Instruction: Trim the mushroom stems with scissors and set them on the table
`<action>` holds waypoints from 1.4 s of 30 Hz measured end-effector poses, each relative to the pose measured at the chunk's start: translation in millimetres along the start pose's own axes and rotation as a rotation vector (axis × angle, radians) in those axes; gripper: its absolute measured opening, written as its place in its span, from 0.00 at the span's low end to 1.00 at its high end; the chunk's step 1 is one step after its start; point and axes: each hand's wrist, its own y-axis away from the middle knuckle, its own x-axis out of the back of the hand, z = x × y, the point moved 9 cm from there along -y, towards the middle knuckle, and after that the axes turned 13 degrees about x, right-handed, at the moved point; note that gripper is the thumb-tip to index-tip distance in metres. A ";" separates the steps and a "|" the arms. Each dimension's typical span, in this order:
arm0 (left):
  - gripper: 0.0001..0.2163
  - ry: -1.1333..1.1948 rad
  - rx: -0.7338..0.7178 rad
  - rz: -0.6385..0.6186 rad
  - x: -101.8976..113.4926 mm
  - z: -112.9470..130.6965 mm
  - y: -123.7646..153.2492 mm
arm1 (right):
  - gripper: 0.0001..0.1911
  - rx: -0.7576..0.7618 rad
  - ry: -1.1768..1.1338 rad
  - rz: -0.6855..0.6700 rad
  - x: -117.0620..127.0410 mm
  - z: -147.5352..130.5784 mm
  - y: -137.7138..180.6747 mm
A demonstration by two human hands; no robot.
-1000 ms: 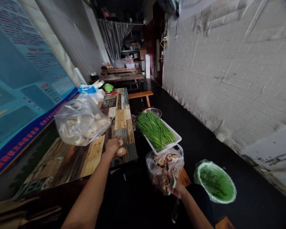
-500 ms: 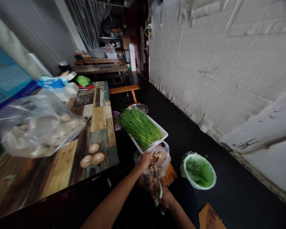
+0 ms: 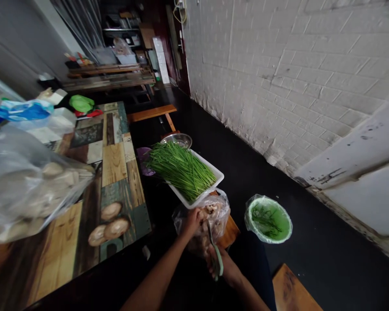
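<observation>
The counter (image 3: 116, 162) runs from 9 o'clock up toward 11. The white tray of chives (image 3: 184, 170) sits at centre, the green-lined bin (image 3: 268, 218) at 4 o'clock. At 6 o'clock, just below the tray, my left hand (image 3: 192, 221) reaches into the clear bag of mushrooms (image 3: 202, 218), its fingers hidden. My right hand (image 3: 222, 265) is closed around the green-handled scissors (image 3: 215, 252).

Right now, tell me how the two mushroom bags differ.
The bag on the table is large, lies on the wooden table, and nobody touches it. The bag by the tray is smaller and sits low beside the white tray, with the left hand reaching inside. Both are clear plastic holding mushrooms.
</observation>
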 end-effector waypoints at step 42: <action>0.27 0.617 0.060 -0.365 -0.3 0.5 46.4 | 0.17 0.205 1.173 -0.035 63.6 -92.6 -25.0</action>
